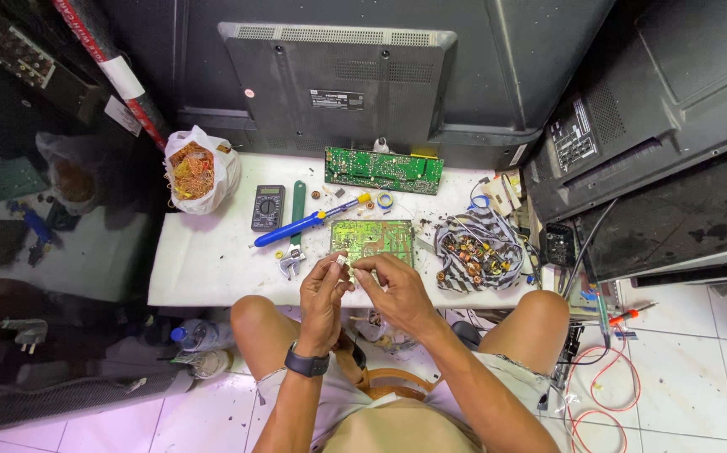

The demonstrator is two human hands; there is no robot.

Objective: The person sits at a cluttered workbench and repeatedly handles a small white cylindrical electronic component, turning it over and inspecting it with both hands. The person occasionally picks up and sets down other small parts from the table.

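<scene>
Low white bench (212,268) stood before dark TV backs. Left hand (323,292) and right hand (393,283) met above bench edge, fingers pinched shut on small white part (342,261) held between them. Step looked like close handling of part; next move likely needs steady fingertip grip. Green circuit board (372,237) lay just beyond hands, blue desoldering pump (301,226), multimeter (268,207), wrench (291,263) to left, wire tangle (479,247) crowding right.

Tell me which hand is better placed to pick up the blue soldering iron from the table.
Left. The left hand sits nearer the blue soldering iron, which lies on the white table to its upper left. The right hand is farther away. Both hands pinch a small white part.
</scene>
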